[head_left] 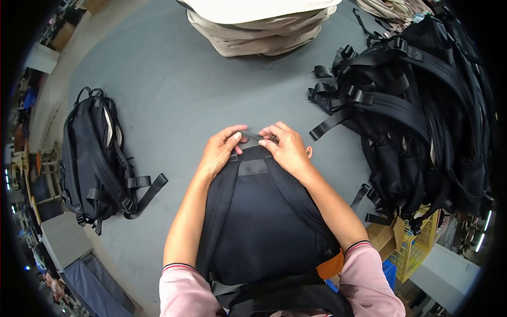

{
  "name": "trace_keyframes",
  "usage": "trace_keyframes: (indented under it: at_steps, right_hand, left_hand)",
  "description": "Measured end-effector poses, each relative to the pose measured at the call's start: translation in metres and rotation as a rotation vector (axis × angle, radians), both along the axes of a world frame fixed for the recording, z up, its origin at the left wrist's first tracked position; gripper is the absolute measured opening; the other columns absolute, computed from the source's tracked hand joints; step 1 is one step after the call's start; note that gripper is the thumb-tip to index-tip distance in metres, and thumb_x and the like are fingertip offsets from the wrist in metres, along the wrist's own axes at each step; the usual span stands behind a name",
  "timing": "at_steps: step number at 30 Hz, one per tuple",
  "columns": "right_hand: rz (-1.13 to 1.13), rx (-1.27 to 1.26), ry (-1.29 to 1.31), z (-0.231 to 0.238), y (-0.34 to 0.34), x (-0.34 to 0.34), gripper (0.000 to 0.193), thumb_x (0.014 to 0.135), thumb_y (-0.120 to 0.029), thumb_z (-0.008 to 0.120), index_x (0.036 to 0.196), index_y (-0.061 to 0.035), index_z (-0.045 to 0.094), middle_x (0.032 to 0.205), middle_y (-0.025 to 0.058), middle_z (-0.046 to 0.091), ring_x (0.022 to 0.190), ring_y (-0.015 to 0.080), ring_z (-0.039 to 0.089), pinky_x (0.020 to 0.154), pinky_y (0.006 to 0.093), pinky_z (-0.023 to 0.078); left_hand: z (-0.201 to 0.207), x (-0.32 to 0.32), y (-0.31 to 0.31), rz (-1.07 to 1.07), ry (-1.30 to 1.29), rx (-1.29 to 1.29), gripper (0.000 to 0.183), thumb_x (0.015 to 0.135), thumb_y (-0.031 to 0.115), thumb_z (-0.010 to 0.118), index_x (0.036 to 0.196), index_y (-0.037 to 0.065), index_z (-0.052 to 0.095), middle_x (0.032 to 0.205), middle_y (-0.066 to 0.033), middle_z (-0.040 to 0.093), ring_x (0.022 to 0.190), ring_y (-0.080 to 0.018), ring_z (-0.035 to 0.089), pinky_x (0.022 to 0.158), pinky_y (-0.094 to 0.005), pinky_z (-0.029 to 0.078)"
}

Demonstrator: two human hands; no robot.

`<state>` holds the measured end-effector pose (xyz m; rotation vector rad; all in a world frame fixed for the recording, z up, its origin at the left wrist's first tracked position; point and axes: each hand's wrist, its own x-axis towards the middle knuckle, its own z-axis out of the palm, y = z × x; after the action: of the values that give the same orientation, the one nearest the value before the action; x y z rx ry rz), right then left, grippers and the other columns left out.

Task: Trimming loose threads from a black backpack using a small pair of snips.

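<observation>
A black backpack (270, 222) lies in front of me on the grey table, its two shoulder straps facing up and its top edge away from me. At that top edge, my left hand (222, 149) is closed in a pinch on one side of the grey-black webbing grab handle (250, 136). My right hand (288, 149) pinches the other side of this handle, with its fingers curled in. Beside the right palm a small orange loop (309, 152) sticks out; what it belongs to is hidden by the hand.
Another black backpack (92, 158) lies at the left with loose straps. Several black backpacks are piled at the right (406, 105). Beige fabric pieces (259, 31) are stacked at the far side of the grey table (158, 79). Below the right edge stands a yellow crate (420, 248).
</observation>
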<state>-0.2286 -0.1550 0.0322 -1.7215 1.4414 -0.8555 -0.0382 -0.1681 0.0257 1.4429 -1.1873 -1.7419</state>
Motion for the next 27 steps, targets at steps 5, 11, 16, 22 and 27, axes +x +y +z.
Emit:
trace_keyframes:
  at_steps: [5,11,16,22,27]
  right_hand:
    - [-0.006,0.067,0.229,0.006,0.007,0.002,0.016,0.078,-0.01,0.068,0.087,-0.0031,0.057,0.091,0.0098,0.054,0.076,0.0326,0.061,0.063,0.0439,0.048]
    - [0.0,0.065,0.286,0.004,0.003,0.007,0.014,0.078,-0.01,0.067,0.083,-0.0034,0.055,0.09,0.0095,0.054,0.075,0.0349,0.06,0.062,0.0459,0.047]
    - [-0.024,0.02,0.2,-0.012,-0.004,-0.003,0.016,0.077,-0.008,0.068,0.079,-0.0007,0.054,0.079,0.0084,0.055,0.066,0.0296,0.06,0.059,0.0407,0.046]
    - [-0.246,0.579,-0.783,-0.002,-0.007,-0.025,0.012,0.082,-0.011,0.066,0.077,-0.0073,0.056,0.065,-0.0041,0.047,0.05,0.0027,0.036,0.046,0.0194,0.027]
    - [-0.14,0.231,-0.361,-0.003,0.0,-0.022,0.019,0.076,-0.008,0.07,0.092,-0.0022,0.064,0.078,-0.0006,0.052,0.067,0.0097,0.051,0.059,0.0239,0.042]
  left_hand:
    - [-0.004,0.0,-0.001,-0.009,-0.068,-0.011,0.025,0.095,0.016,0.05,0.116,0.007,0.061,0.086,-0.0039,0.064,0.064,-0.0079,0.053,0.067,-0.0234,0.046]
    - [-0.006,0.001,-0.003,-0.027,-0.12,-0.048,0.024,0.095,0.015,0.049,0.114,0.006,0.062,0.081,-0.0034,0.063,0.063,-0.0075,0.053,0.064,-0.0232,0.046]
    - [-0.002,-0.002,-0.005,-0.042,-0.121,-0.036,0.024,0.096,0.017,0.049,0.113,0.006,0.062,0.083,-0.0021,0.062,0.065,-0.0073,0.051,0.066,-0.0217,0.045]
    - [-0.005,0.001,-0.004,-0.028,-0.113,-0.043,0.023,0.095,0.016,0.05,0.112,0.008,0.064,0.08,-0.0016,0.063,0.063,-0.0068,0.052,0.063,-0.0221,0.045]
    - [-0.004,-0.001,-0.005,-0.024,-0.111,-0.032,0.023,0.095,0.016,0.05,0.112,0.007,0.064,0.08,-0.0017,0.062,0.063,-0.0071,0.052,0.063,-0.0224,0.045]
